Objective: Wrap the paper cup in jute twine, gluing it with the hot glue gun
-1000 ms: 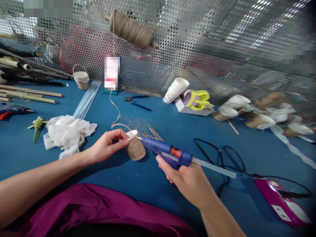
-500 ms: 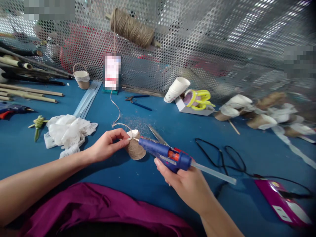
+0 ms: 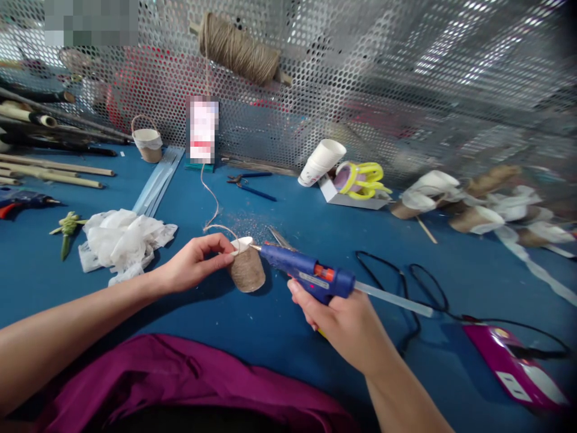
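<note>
Between the thumb and fingers of my left hand (image 3: 201, 261) is the rim of a small paper cup (image 3: 247, 269) wrapped in brown twine, tilted on the blue table. Loose twine (image 3: 215, 204) runs from the cup's rim back toward the spool. My right hand (image 3: 340, 322) grips a blue hot glue gun (image 3: 311, 270), a clear glue stick (image 3: 392, 299) jutting from its rear. The gun's nozzle points left at the cup's rim; whether it touches cannot be made out. Behind the gun lie scissors (image 3: 282, 237), mostly hidden by it.
A twine spool (image 3: 238, 49) hangs on the perforated metal screen. White lace (image 3: 126, 240) lies left, pliers (image 3: 252, 185) behind. Stacked paper cups (image 3: 322, 162) lean by a white box (image 3: 351, 197). The black cord (image 3: 403, 288) and a purple power strip (image 3: 514, 367) are at right.
The glue gun in my right hand has moved slightly right and up along the cup's rim. The cup looks turned a little more upright; my left hand stays at its rim.
</note>
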Demonstrator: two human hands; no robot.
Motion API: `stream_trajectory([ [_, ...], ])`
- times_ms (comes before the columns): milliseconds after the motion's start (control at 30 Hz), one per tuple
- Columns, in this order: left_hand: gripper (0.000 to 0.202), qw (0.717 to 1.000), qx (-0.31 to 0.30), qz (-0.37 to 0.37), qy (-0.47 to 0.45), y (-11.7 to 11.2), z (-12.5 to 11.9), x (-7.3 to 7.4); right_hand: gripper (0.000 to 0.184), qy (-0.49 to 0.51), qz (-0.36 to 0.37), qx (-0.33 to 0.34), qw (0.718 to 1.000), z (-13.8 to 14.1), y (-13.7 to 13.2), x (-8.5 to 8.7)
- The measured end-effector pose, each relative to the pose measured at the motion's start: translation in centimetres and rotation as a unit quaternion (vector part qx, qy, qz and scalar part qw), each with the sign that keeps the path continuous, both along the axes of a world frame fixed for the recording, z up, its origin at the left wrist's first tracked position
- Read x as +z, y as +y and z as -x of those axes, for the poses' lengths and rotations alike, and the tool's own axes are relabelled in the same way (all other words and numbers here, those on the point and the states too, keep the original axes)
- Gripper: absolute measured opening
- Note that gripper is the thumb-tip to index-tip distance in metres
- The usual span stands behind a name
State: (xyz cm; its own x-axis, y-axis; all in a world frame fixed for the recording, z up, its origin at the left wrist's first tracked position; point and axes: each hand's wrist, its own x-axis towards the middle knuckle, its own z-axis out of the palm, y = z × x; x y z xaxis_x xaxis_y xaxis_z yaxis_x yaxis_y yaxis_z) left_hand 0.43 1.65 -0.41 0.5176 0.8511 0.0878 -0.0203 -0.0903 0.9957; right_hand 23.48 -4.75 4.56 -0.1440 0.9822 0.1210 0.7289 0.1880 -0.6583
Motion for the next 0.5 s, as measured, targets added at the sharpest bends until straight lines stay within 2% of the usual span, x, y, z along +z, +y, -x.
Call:
stream_trajectory([
  [233,0.014,1.000,-0.001,-0.001,0.002,0.00,0.03,0.07,0.034,0.021,0.026,-0.022,0.999,-0.21,0.48,-0.18],
  [500,0.016,1.000,0.006,-0.013,0.005,0.15,0.11,-0.07,0.034,0.022,0.053,0.010,0.998,-0.08,0.10,0.26],
])
